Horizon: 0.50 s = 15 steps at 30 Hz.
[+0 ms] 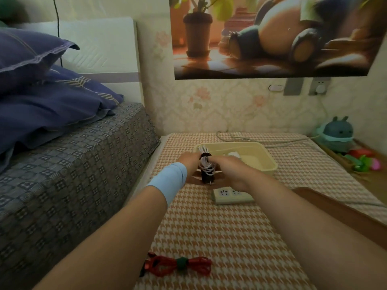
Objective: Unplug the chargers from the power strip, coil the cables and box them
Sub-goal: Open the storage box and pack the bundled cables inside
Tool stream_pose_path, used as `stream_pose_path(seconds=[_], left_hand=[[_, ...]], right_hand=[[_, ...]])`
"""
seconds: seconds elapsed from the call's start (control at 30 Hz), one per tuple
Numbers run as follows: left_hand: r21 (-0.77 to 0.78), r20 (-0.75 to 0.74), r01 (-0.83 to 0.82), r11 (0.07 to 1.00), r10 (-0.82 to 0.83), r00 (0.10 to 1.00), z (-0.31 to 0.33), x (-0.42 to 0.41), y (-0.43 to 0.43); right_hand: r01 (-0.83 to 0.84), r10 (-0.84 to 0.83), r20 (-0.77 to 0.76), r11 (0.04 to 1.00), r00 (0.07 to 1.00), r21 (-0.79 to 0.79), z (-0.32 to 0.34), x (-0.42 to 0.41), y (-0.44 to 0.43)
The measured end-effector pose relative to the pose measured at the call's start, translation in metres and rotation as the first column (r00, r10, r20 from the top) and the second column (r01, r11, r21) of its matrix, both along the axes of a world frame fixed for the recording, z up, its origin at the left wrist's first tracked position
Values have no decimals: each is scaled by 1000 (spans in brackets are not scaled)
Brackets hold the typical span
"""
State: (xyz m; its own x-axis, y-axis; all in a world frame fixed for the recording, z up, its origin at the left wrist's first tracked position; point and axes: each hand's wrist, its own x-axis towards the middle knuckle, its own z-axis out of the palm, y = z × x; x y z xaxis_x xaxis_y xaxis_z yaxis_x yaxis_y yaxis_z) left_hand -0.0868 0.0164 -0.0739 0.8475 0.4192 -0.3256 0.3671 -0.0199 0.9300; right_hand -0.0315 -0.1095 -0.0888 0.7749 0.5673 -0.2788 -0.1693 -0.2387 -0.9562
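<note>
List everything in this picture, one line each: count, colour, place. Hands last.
white cable coil: one, white with a black band, held between both hands just before the box
box: one, cream, middle of the tablecloth
charger: one, white, inside the box
power strip: one, beige, on the tablecloth under the right wrist
red cable coil: one, red with a green tie, nearest the camera
tablecloth: one, orange-white houndstooth
bedding: one heap, blue-purple, on the bed at left
poster: one, warm-toned, on the wall
plush toy: one, teal, far right
left hand: grips the white cable coil; light-blue wristband
right hand: grips the white cable coil
</note>
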Motion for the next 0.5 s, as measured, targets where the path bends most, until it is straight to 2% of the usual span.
stream_pose_path(seconds=[0.1,0.2,0.23,0.3,0.33,0.4,0.43,0.5], left_hand=[[-83,23,34,996,-32,999,7,18,-16],[-43,110,122,992,-116,987,9,40,-26],[6,132,131,991,-130,983,6,51,-30],[254,137,121,960,-159,978,-9,74,-33],[418,112,123,900,-186,976,-19,84,-33],[671,-13,184,718,-237,971,-37,99,-34],[730,-74,226,645,-254,964,-46,107,-33],[770,-140,288,569,-290,947,-59,123,-31]], right_hand=[[136,-131,63,988,989,-78,1,27,-12],[212,-202,115,974,973,-78,3,55,-26],[227,-218,116,972,969,-66,4,65,-31],[263,-253,143,963,957,-58,4,84,-41],[302,-288,184,952,940,-51,4,93,-45],[416,-374,304,906,876,-84,-4,114,-53],[467,-400,374,878,837,-107,-8,121,-57],[523,-380,525,838,762,-153,-22,137,-64]])
